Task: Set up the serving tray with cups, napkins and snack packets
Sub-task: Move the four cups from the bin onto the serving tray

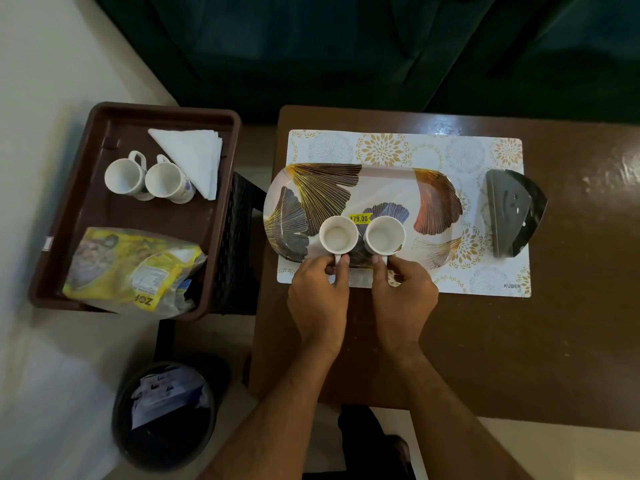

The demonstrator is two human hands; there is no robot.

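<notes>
A leaf-patterned oval serving tray [388, 188] lies on a floral placemat [485, 271] on the brown table. Two white cups stand upright side by side at the tray's near edge. My left hand [320, 292] pinches the handle of the left cup [338, 234]. The right cup [385, 235] has its handle pinched by my right hand [403, 292]. To the left, a brown bin [104, 216] holds two more white cups [147, 178], a stack of folded white napkins [194, 157] and yellow snack packets [131, 268].
A dark metal napkin holder [512, 213] stands on the placemat right of the tray. A black waste bin [166, 414] with paper in it sits on the floor at lower left. A dark green sofa [346, 46] runs behind the table.
</notes>
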